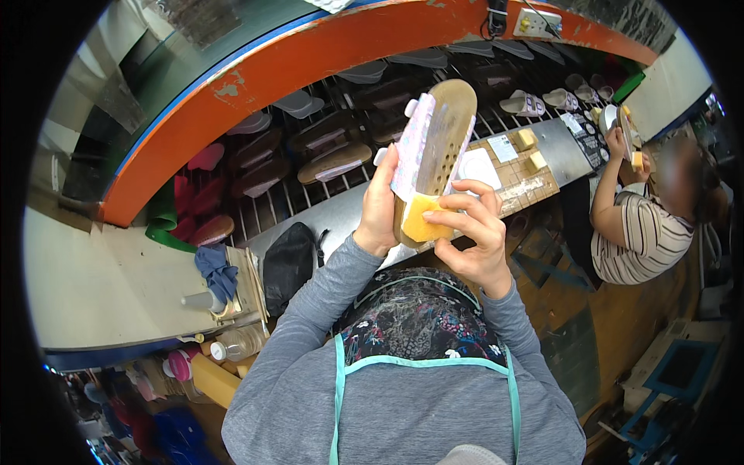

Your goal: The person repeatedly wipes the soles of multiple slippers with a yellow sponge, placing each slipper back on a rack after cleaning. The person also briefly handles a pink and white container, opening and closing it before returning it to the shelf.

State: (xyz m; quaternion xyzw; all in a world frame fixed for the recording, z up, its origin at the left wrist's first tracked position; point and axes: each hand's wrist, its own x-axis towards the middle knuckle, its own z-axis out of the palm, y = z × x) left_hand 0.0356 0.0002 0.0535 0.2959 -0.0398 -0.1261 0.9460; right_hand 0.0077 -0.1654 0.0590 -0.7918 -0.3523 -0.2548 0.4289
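My left hand (pixel 378 211) grips a sandal (pixel 456 108) by its left edge, holding it up lengthwise in front of me. The sandal has a brown sole with a group of small holes and a pale lilac, patterned strap along its left side. My right hand (pixel 477 231) pinches a yellow sponge (pixel 422 220) between thumb and fingers. That sponge lies against the sandal's near end, covering part of its surface. Behind the sandal, a board (pixel 515 182) holds a white sheet and small sponge blocks (pixel 526 139).
A metal-bar rack (pixel 271 203) with several sandals (pixel 333 163) runs beneath an orange arched frame (pixel 310 66). At the right, a person in a striped top (pixel 643 240) works with another sandal. A black bag (pixel 287 267) and a blue cloth (pixel 217 271) lie to my left.
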